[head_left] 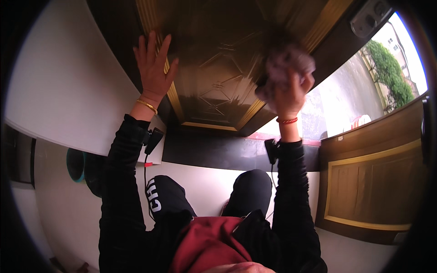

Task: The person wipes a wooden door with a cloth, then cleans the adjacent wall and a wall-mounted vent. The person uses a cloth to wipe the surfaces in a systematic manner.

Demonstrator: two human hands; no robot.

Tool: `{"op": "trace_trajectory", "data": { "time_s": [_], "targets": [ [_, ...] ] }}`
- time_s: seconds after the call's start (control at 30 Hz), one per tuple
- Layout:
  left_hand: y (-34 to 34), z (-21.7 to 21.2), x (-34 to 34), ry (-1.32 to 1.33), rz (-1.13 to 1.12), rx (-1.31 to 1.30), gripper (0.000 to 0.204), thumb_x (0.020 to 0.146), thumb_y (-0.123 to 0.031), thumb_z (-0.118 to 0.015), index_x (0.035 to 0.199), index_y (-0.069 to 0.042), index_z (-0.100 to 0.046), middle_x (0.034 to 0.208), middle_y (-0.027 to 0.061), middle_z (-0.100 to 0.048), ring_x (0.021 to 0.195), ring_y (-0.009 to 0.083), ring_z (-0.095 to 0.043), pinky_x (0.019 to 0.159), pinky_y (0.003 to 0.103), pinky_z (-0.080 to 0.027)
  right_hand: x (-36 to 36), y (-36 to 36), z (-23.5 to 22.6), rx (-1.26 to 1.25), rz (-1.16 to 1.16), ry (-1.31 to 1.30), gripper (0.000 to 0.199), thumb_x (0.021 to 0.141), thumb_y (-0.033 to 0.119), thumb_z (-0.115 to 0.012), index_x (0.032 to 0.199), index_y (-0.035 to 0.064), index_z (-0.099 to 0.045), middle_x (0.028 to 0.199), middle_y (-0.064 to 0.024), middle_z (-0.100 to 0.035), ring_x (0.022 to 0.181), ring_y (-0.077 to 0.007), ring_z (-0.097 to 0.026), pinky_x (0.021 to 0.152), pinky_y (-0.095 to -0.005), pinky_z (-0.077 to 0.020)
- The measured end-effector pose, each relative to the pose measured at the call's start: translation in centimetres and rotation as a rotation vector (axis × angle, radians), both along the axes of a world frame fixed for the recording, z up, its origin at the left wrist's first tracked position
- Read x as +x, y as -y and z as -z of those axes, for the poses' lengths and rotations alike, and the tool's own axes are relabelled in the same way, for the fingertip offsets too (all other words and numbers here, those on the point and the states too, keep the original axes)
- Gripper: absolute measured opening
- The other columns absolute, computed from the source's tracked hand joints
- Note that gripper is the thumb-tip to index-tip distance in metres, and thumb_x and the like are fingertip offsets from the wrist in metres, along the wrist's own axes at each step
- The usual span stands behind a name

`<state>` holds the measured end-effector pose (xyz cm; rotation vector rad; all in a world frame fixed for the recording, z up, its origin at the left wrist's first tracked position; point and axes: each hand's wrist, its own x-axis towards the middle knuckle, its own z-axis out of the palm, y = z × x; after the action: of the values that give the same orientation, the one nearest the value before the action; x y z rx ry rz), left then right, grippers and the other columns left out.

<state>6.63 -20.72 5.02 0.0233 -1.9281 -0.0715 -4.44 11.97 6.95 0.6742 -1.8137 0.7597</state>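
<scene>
A dark brown door with gold-coloured trim and raised geometric lines stands in front of me. My left hand lies flat against its left side, over the gold trim, fingers spread and holding nothing. In my right hand is a crumpled greyish-purple cloth, up against the right side of the door. The cloth and the fingers round it are smeared by motion, and some of the fingers are hidden by it.
Right of the door a doorway opens onto wet paving and a green hedge. A second brown panelled door stands at the right. A metal lock plate sits on the door's edge. A white wall rises at the left.
</scene>
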Motion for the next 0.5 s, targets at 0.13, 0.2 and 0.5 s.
{"op": "trace_trajectory", "data": {
  "time_s": [0.13,0.2,0.5],
  "targets": [
    [0.8,0.4,-0.7,0.036,-0.086,-0.042,0.057,0.088,-0.028,-0.062,0.142,-0.019,-0.046,0.152,0.0178,-0.03,0.137,0.0473,-0.026,0.111,0.062,-0.02,1.3,-1.0,9.2,0.097,0.076,0.296,0.054,0.068,0.005,-0.069,0.118,0.0219,-0.062,0.123,-0.0139,-0.044,0.105,-0.0366,-0.058,0.081,-0.0393,-0.0536],
    [1.3,0.6,-0.9,0.043,-0.093,-0.067,0.058,0.088,-0.027,-0.062,0.143,-0.019,-0.044,0.152,0.0176,-0.029,0.138,0.0471,-0.026,0.11,0.062,-0.02,2.1,-1.6,12.0,0.152,0.056,0.453,0.048,0.067,0.005,-0.07,0.113,0.0198,-0.064,0.121,-0.0139,-0.048,0.104,-0.0367,-0.058,0.082,-0.0396,-0.0531],
    [2.0,1.5,-0.6,0.072,-0.107,-0.111,0.062,0.086,-0.022,-0.064,0.144,-0.02,-0.042,0.151,0.0142,-0.031,0.136,0.0455,-0.029,0.108,0.062,-0.024,-1.7,-1.6,-2.8,0.154,0.063,-0.26,0.046,0.073,0.002,-0.065,0.116,0.0178,-0.064,0.127,-0.0144,-0.051,0.116,-0.0368,-0.052,0.094,-0.0418,-0.0474]
  ]
}}
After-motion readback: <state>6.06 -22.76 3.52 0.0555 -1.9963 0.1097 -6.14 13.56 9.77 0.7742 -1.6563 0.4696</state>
